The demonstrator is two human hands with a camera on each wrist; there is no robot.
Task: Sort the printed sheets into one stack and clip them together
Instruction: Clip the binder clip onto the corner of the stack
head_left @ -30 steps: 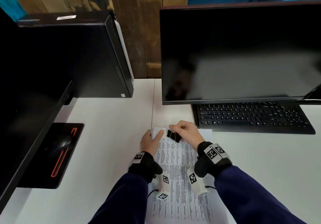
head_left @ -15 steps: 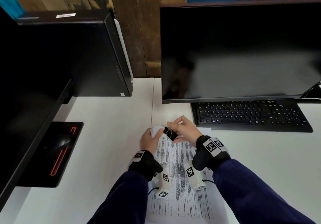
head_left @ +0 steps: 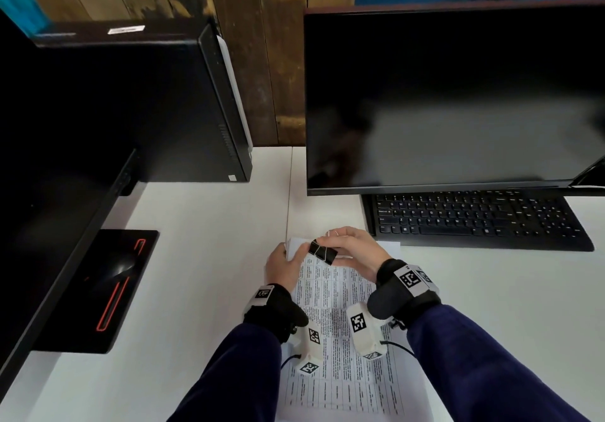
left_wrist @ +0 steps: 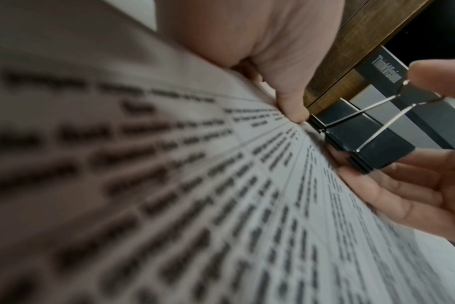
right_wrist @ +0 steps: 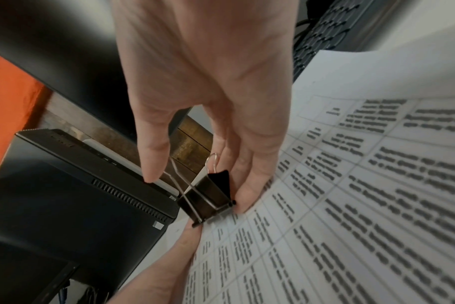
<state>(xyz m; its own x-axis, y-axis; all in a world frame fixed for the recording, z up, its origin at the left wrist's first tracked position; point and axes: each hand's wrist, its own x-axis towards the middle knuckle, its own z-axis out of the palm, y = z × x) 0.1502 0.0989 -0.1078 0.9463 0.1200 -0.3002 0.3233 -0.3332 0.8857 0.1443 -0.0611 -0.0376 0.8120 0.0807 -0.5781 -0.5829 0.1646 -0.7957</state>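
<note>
A stack of printed sheets [head_left: 340,333] lies on the white desk, its far left corner lifted. My left hand [head_left: 284,266] pinches that corner [left_wrist: 278,115], thumb on top. My right hand [head_left: 352,251] holds a black binder clip [head_left: 322,252] by its wire handles, thumb and fingers squeezing them. The clip [left_wrist: 361,139] hangs just off the top edge of the sheets, close beside my left thumb. In the right wrist view the clip [right_wrist: 208,197] touches the paper edge; whether its mouth is over the sheets I cannot tell.
A black keyboard [head_left: 474,222] and a dark monitor [head_left: 451,100] stand right behind the sheets. A black computer tower [head_left: 157,107] is at the back left, a second screen [head_left: 42,225] and its base [head_left: 108,287] at the left. Bare white desk [head_left: 203,258] lies between.
My right hand lifted the clip off the sheet, turned it, and brought it left to the top left corner. My left hand kept its pinch on that corner.
</note>
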